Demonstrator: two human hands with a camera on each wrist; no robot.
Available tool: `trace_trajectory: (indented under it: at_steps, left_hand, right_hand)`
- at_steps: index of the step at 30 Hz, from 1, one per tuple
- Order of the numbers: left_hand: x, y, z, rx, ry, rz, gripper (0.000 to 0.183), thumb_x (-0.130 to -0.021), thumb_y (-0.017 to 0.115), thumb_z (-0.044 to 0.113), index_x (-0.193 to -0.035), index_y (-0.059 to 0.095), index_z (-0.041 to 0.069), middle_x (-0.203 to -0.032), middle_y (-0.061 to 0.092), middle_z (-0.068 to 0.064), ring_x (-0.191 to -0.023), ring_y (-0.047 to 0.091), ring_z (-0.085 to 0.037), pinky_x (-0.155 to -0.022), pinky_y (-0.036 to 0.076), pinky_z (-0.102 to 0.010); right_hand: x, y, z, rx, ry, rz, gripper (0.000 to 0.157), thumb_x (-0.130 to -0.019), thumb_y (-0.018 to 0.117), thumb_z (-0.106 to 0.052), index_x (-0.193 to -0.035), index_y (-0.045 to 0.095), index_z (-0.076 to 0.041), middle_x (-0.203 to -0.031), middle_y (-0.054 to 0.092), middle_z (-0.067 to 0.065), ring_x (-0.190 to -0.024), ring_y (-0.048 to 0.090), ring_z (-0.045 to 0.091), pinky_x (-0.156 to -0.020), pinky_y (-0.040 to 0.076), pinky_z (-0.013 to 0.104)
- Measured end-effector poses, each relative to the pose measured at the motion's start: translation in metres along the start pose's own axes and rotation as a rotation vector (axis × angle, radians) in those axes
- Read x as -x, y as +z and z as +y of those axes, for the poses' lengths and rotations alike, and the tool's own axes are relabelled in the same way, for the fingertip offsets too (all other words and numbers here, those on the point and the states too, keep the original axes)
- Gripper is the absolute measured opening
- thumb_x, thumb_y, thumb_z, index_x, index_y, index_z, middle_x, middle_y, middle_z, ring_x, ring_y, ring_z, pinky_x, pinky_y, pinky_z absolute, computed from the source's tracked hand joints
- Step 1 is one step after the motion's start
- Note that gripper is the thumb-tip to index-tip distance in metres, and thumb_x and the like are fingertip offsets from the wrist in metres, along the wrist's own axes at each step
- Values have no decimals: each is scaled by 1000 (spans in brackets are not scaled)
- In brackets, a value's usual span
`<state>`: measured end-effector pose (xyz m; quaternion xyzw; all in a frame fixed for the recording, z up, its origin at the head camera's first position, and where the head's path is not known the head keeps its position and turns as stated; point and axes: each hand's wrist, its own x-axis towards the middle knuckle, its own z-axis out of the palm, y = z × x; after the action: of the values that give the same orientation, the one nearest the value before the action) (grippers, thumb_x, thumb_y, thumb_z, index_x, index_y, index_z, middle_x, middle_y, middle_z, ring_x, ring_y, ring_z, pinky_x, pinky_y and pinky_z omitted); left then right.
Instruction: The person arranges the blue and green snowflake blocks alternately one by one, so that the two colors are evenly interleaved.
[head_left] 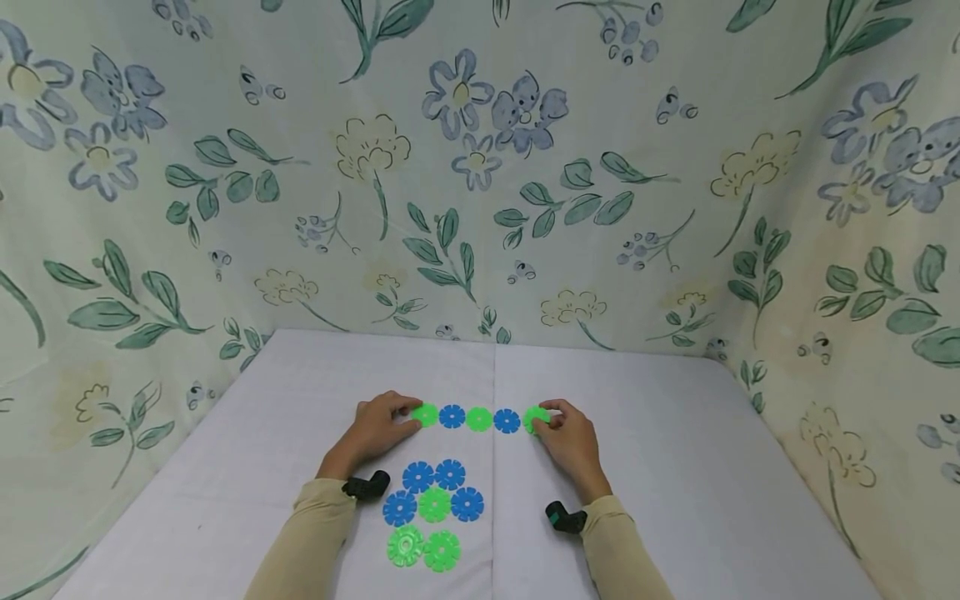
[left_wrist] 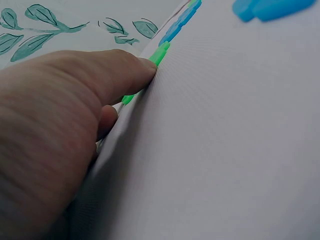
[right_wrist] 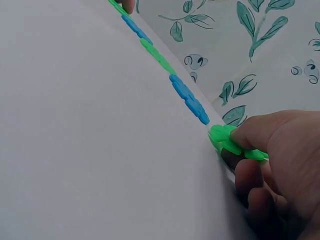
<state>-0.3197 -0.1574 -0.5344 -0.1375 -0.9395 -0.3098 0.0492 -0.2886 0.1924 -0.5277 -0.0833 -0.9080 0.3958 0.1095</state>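
A row of notched plastic discs, green and blue by turns, runs across the white table. My left hand [head_left: 381, 427] pinches the green disc [head_left: 425, 415] at the row's left end, its thumb along the near edge. At the other end, my right hand [head_left: 574, 440] grips a green disc [head_left: 536, 419] between thumb and fingers; this disc looks tilted in the right wrist view. Between them lie a blue disc [head_left: 452, 417], a green disc [head_left: 479, 419] and another blue disc [head_left: 507, 422], edge by edge. Fingers partly cover both end discs.
Nearer the body, several blue discs [head_left: 400, 507] surround a green disc [head_left: 434, 505] on the table [head_left: 675, 467]. Two more green discs [head_left: 442, 551] lie just below them. Behind the table's far edge hangs a floral cloth [head_left: 465, 250].
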Motion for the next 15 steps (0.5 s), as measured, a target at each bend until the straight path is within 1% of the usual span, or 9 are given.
trace_trajectory:
  at_steps: [4,8,11,15]
  left_hand:
    - [0,0,0,-7,4,4,38,-88,75,41,-124,71,31,-93,60,12,-86,51,-11,-84,28,-37]
    - [-1,0,0,-14,10,4,38,-88,75,40,-124,70,30,-94,61,12,-87,51,-11,-84,28,-37]
    - [-1,0,1,-11,5,-3,38,-88,75,40,-125,70,31,-94,61,13,-87,51,-11,-85,28,-37]
    - [0,-1,1,-6,-3,-12,38,-88,75,40,-125,70,31,-94,60,13,-86,51,-11,-85,28,-37]
  right_hand:
    - [2,1,0,29,-29,16,30,-85,77,-30,-114,71,-22,-85,68,0,-78,57,18,-68,40,31]
    - [2,0,-1,46,-61,35,30,-85,77,-29,-112,71,-20,-93,70,2,-80,58,19,-68,40,31]
    - [3,0,-2,79,-73,43,32,-84,78,-30,-112,72,-16,-99,68,7,-82,57,21,-70,41,34]
    - [3,0,-1,138,-71,38,36,-84,78,-34,-112,73,-12,-97,63,9,-82,54,22,-69,41,34]
